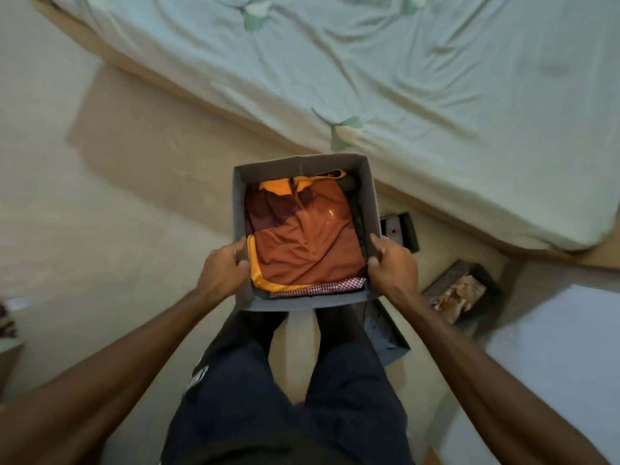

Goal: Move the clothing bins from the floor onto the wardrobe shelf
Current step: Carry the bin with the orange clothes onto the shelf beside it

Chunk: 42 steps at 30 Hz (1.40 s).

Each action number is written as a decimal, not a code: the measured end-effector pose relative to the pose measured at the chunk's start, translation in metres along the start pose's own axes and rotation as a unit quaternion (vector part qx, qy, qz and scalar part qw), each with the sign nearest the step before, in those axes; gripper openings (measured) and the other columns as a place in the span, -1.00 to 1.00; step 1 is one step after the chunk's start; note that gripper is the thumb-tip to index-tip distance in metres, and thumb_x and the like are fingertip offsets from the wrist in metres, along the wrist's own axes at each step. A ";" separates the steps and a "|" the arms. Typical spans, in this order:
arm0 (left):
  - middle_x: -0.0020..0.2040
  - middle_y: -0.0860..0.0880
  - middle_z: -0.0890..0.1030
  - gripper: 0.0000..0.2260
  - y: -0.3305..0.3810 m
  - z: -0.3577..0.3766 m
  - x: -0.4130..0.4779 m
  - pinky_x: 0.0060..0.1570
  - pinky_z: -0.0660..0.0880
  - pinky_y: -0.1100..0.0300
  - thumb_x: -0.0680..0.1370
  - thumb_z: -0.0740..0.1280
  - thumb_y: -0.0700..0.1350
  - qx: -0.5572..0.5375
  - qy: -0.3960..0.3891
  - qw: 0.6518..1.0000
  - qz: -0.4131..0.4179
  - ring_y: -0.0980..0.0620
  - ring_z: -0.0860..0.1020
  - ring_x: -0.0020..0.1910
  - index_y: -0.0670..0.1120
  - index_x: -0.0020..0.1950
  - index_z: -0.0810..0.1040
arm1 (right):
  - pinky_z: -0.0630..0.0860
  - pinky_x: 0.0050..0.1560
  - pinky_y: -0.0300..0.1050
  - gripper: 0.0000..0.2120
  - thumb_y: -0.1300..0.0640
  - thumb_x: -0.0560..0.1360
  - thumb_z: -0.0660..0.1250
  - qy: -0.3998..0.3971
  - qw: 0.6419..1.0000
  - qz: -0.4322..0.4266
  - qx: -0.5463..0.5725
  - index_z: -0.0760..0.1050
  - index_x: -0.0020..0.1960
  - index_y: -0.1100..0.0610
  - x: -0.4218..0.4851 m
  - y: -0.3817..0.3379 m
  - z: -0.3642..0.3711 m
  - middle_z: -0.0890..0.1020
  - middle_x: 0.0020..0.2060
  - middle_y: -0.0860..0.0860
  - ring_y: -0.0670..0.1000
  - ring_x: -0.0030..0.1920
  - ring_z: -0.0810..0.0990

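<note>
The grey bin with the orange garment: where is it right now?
Centre of the head view, the grey bin is held between left hand and right hand, near the bed.

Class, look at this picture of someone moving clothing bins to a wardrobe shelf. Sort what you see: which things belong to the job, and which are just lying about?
Part of the job:
- grey bin of folded clothes, gripped by left hand and right hand
- second bin on the floor
- third bin by the legs

Just lying about:
- bed
- small dark box
</note>
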<state>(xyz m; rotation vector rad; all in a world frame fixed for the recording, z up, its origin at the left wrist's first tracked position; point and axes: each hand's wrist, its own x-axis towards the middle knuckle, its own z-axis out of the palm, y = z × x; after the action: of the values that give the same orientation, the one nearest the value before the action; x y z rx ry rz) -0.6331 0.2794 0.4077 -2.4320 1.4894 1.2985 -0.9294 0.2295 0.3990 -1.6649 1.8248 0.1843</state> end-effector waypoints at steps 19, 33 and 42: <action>0.07 -0.14 0.69 -0.43 0.195 -0.098 -0.034 -0.21 0.51 0.20 0.42 0.30 -0.27 0.127 -0.003 0.941 0.314 0.00 0.60 -0.29 -0.03 0.44 0.41 | 0.40 0.28 -0.08 -0.50 0.29 0.48 0.22 0.261 0.933 0.213 0.128 0.40 0.41 0.14 -0.159 0.009 -0.119 0.48 0.36 0.16 0.13 0.32 0.49; 0.33 -0.11 0.55 -0.40 0.276 -0.016 -0.109 0.15 0.54 0.10 0.40 0.29 -0.24 0.254 -0.245 0.772 0.528 -0.08 0.60 0.17 -0.06 0.46 0.38 | 0.50 0.18 -0.10 -0.58 0.32 0.49 0.24 0.425 0.709 0.513 0.231 0.50 0.33 0.14 -0.330 -0.006 -0.030 0.55 0.28 0.15 0.12 0.22 0.58; 0.27 -0.11 0.59 -0.40 0.286 0.091 -0.264 0.21 0.52 0.06 0.31 0.30 -0.14 0.324 -0.329 0.612 0.643 -0.08 0.59 0.20 -0.06 0.39 0.49 | 0.52 -0.04 -0.15 -0.61 0.29 0.51 0.24 0.485 0.511 0.661 0.259 0.51 0.31 0.11 -0.486 -0.003 0.044 0.62 0.21 0.12 0.15 0.02 0.65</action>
<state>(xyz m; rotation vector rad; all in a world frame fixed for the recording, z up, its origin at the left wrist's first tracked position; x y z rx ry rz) -0.9575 0.3528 0.6292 -0.0914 2.6590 1.0298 -0.9201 0.6595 0.6299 0.6045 3.0965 -0.7723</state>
